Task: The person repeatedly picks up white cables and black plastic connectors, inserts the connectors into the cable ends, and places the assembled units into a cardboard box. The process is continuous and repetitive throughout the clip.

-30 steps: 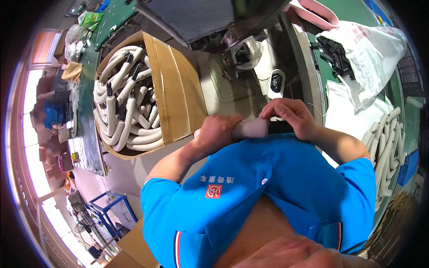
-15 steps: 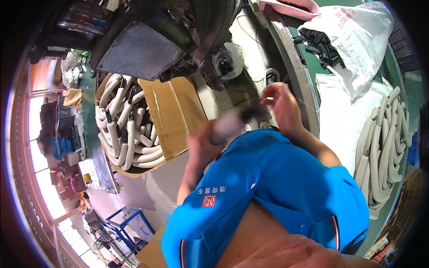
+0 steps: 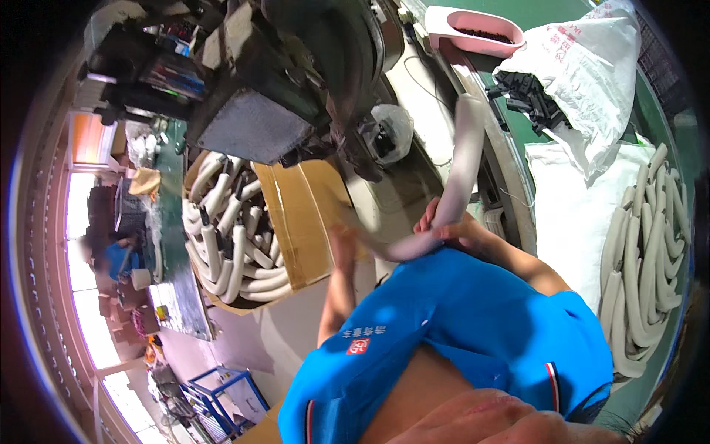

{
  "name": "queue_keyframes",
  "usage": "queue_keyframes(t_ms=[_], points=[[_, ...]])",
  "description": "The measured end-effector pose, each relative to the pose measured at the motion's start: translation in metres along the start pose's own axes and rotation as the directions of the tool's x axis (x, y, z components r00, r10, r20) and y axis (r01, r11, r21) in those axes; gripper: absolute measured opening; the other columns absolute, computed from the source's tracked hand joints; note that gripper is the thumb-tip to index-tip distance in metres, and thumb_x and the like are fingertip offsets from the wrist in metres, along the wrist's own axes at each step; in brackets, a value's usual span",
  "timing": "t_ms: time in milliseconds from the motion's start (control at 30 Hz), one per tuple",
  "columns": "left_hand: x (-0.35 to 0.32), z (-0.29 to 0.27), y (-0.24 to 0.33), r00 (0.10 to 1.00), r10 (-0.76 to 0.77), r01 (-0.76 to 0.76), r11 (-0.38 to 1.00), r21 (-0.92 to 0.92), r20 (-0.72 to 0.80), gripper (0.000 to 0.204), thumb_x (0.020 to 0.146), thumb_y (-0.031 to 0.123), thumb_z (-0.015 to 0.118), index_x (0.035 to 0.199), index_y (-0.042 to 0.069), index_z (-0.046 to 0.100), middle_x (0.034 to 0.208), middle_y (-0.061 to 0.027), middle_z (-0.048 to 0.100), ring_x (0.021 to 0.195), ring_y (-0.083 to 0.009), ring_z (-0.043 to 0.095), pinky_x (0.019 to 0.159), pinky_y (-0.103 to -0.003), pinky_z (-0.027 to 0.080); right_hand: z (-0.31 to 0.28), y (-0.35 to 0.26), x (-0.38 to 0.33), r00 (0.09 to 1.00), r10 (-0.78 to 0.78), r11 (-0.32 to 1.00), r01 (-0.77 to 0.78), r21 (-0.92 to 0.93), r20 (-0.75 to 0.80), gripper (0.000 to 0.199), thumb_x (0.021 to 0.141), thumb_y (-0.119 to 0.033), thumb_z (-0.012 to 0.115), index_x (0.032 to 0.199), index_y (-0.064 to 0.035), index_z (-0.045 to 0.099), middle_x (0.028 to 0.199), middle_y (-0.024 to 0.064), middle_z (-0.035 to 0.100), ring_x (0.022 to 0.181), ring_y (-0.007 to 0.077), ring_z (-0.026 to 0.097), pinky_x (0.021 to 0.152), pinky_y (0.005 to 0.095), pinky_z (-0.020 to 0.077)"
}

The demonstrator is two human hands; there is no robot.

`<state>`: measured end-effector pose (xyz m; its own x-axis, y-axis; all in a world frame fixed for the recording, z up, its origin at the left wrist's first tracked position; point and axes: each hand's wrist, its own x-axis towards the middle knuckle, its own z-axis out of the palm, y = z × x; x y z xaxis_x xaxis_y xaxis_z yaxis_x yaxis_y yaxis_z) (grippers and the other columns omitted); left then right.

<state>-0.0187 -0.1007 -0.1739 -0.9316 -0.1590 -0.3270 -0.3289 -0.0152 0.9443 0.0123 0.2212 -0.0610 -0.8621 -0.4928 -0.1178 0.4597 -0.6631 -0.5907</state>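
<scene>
A curved tube in a pale grey foam sleeve [image 3: 460,166] lies across the front of my body, one arm of it rising toward the bench. Around its bend my right hand [image 3: 462,228] is closed, fingers wrapped over the sleeve. Beside the tube's left end is my left hand [image 3: 343,248]; motion smears its fingers, so its grip is unclear. That end of the tube is blurred too. Ahead of both hands stands a dark machine [image 3: 259,122] with a flat grey metal plate.
At left, a cardboard box [image 3: 307,214] holds several similar foam-covered tubes [image 3: 237,259]. On the green bench at right are a pink scoop [image 3: 481,33] with small dark parts, a white sack [image 3: 592,81] spilling black plastic pieces [image 3: 534,103], and more foam tubes [image 3: 643,251].
The tube, mostly hidden and blurred before, now extends up and right across my front. My right hand, earlier raised near its dark end, has come down and closed on the bend.
</scene>
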Motion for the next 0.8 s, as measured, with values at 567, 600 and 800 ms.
queue_keyframes(t_ms=[567,600,800], points=[[-0.104,0.187,0.202,0.622,0.619,-0.71,0.705,0.011,0.479,0.067,0.072,0.002,0.071,0.12,0.006,0.024,0.101,-0.0158,0.05,0.087,-0.0198,0.054,0.073,-0.032,0.046,0.018,0.028,-0.029,0.99,-0.137,0.693,0.086,-0.716,-0.014,0.049,0.069,-0.031,0.079,0.105,-0.0041,0.058,0.095,0.0112,0.064,0.092,0.0221,0.061,0.08,0.035,0.0479],[-0.104,0.186,0.198,0.626,0.607,-0.684,0.729,-0.028,0.49,0.068,0.072,-0.002,0.069,0.121,0.008,0.022,0.1,-0.0151,0.05,0.086,-0.0187,0.055,0.072,-0.031,0.048,0.016,0.033,-0.028,0.981,-0.196,0.687,0.142,-0.712,0.006,0.049,0.069,-0.03,0.079,0.105,-0.0043,0.058,0.096,0.0109,0.064,0.092,0.0223,0.061,0.08,0.0349,0.0479],[-0.118,0.165,0.166,0.63,0.4,-0.431,0.893,-0.129,0.666,0.078,0.071,-0.006,0.067,0.127,0.012,0.015,0.096,-0.0099,0.05,0.085,-0.0155,0.055,0.074,-0.03,0.047,-0.002,0.065,-0.033,0.994,-0.11,0.607,0.085,-0.79,0.023,0.055,0.068,-0.024,0.08,0.113,-0.0055,0.054,0.107,0.0127,0.061,0.102,0.0239,0.058,0.087,0.0352,0.0453]])
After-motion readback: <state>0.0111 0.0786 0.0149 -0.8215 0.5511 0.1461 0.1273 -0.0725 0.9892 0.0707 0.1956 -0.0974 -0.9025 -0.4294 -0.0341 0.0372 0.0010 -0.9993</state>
